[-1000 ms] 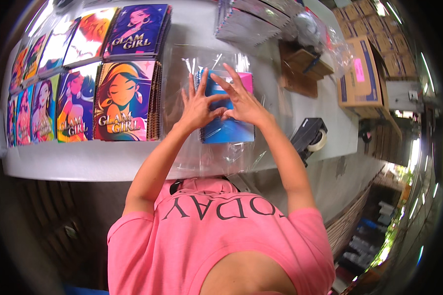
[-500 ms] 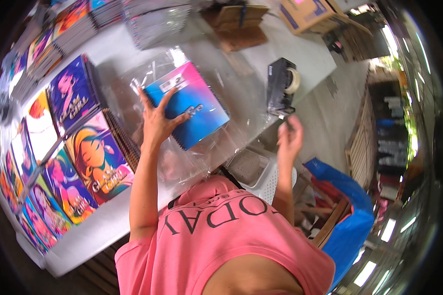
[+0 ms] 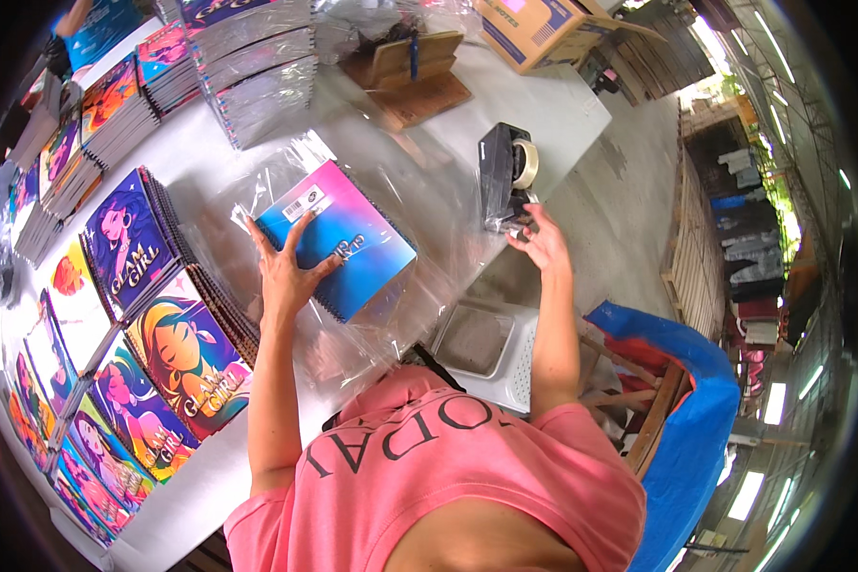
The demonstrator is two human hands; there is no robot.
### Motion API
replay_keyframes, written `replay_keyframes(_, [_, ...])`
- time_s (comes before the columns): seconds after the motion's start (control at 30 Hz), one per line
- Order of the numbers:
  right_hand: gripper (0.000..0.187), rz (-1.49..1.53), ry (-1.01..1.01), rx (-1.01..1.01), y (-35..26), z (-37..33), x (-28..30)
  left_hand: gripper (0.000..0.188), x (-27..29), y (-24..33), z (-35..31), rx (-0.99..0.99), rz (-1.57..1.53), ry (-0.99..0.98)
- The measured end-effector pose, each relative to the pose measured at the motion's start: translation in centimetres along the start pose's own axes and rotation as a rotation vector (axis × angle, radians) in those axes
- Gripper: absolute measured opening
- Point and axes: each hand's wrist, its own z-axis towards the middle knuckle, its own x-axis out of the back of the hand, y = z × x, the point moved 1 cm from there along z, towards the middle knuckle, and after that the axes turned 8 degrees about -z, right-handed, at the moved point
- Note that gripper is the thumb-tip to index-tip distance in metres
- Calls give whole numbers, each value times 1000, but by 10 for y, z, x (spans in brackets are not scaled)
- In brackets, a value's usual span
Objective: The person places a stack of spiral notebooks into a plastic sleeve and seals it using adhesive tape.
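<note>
A spiral notebook [image 3: 357, 224] with a blue-to-pink cover and a white label lies at a slant on clear plastic wrapping [image 3: 429, 229] on the table. My left hand [image 3: 291, 272] rests on its left side with fingers spread, pressing the cover and the plastic near it. To the right, a black tape dispenser [image 3: 494, 172] holding a roll of pale tape [image 3: 525, 164] stands by the table edge. My right hand [image 3: 545, 243] is at its near end, the fingertips apart beside the cutting edge. A small whitish bit shows by the fingertips, too small to make out.
Stacks of spiral notebooks with colourful illustrated covers [image 3: 191, 334] fill the left side of the white table [image 3: 176, 491]. Wrapped stacks [image 3: 267, 91], a wooden stand [image 3: 415, 81] and a cardboard box [image 3: 534, 33] are farther back. A white plastic basket [image 3: 505, 381] sits below the table edge.
My right hand has come up to the near end of the tape dispenser. My left hand stays spread on the notebook. The whole view has shifted slightly.
</note>
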Motion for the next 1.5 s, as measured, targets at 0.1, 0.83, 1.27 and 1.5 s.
replay_keyframes(0.1, [28,-6,-17,82,23,-27,14,76,-5,-2,-1,-27,39,18])
replay_keyframes(0.83, [53,-1887,-1023,530,43,-14,-333,88,-9,-12,-1,-75,89,130])
replay_keyframes(1.27, [102,-890,-822,305,56,-5,-235,127,-47,-14,-35,262,-923,352])
replay_keyframes(1.5, [116,-157,-888,429,16,-65,-218,123,-9,65,-75,-278,-977,495])
